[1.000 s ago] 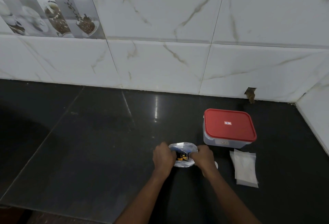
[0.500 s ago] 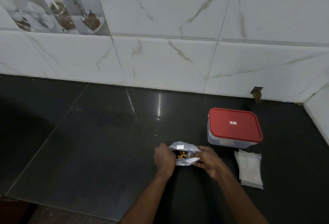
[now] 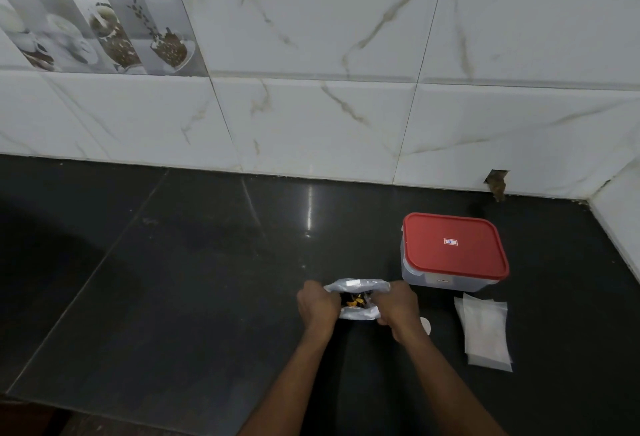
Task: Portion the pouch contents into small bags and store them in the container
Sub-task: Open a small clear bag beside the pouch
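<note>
A glossy black stone counter (image 3: 173, 297) fills the lower part of the view, with a thin seam running diagonally across it and a bright streak of reflected light behind the pouch. Behind the counter rises a wall of white marbled tiles (image 3: 311, 106) with tan veins. A panel of decorative tiles (image 3: 93, 9) picturing cups and coffee beans sits on the wall far to the left of the pouch. Low on the wall, behind the container, a small chipped hole (image 3: 497, 184) breaks the tile edge. A second tiled wall meets the first in the corner to the right of the container.

The container (image 3: 450, 255) stands just behind and to the right of the pouch, clear-walled, with its red lid (image 3: 453, 245) shut and a small label at the lid's middle. A loose stack of small bags (image 3: 485, 331), translucent white and flat, lies on the counter to the right of the pouch, in front of the container. A small white round object (image 3: 425, 324) peeks out from under the right wrist; what it is cannot be told.

The pouch (image 3: 356, 298) is silvery white, crinkled, and stands on the counter between both hands with its mouth pulled open. Orange and dark pieces show inside. The left hand (image 3: 317, 304) grips its left edge; the right hand (image 3: 398, 304) grips its right edge, both with fingers curled tight on the film.
</note>
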